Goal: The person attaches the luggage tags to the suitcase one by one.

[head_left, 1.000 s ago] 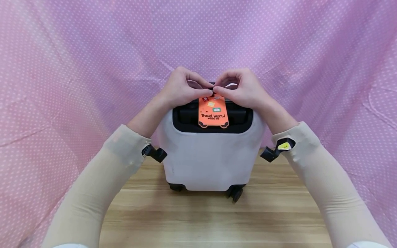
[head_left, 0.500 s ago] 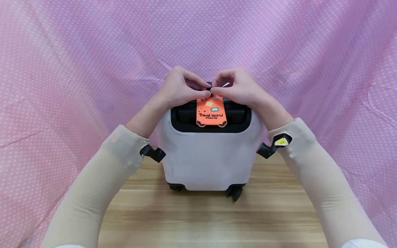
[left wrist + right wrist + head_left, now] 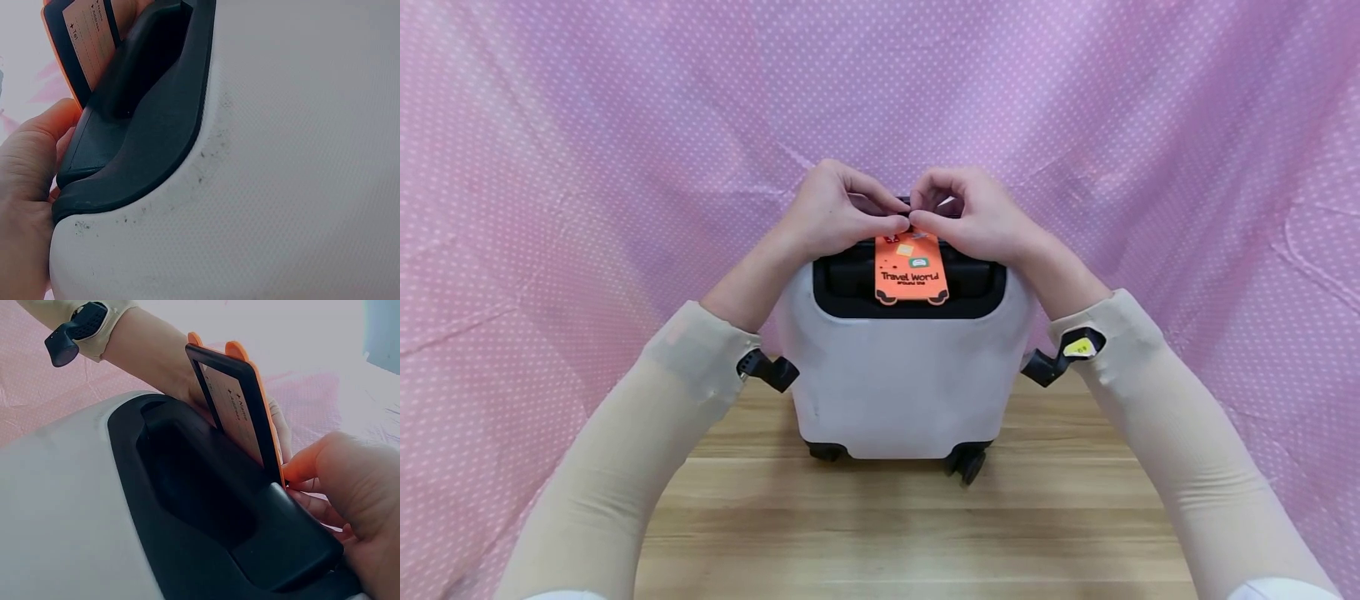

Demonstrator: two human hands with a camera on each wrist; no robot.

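Observation:
An orange luggage tag [image 3: 912,271] printed "Travel World" lies against the black handle recess of a pale suitcase [image 3: 902,383]. My left hand [image 3: 838,212] and right hand [image 3: 981,212] meet above it, thumbs and fingertips nearly touching. Between them they pinch the tag's short black strap, mostly hidden by the fingers. In the right wrist view the back of the tag [image 3: 234,412] shows a black frame round a name-and-address card, with my right thumb at its end. The left wrist view has my left hand [image 3: 31,162] beside the suitcase's black handle [image 3: 144,125].
The suitcase stands on a wooden floor [image 3: 910,533], one black wheel [image 3: 973,467] turned outward at its front right. Behind it hangs a pink polka-dot cloth [image 3: 880,83]. Black wrist camera mounts stick out from both sleeves, the left one [image 3: 767,369] close to the suitcase's side.
Both hands and the tag have shifted slightly left along the top of the suitcase, mostly in the first half second. The fingertips keep their pinch at the strap; the suitcase has barely moved.

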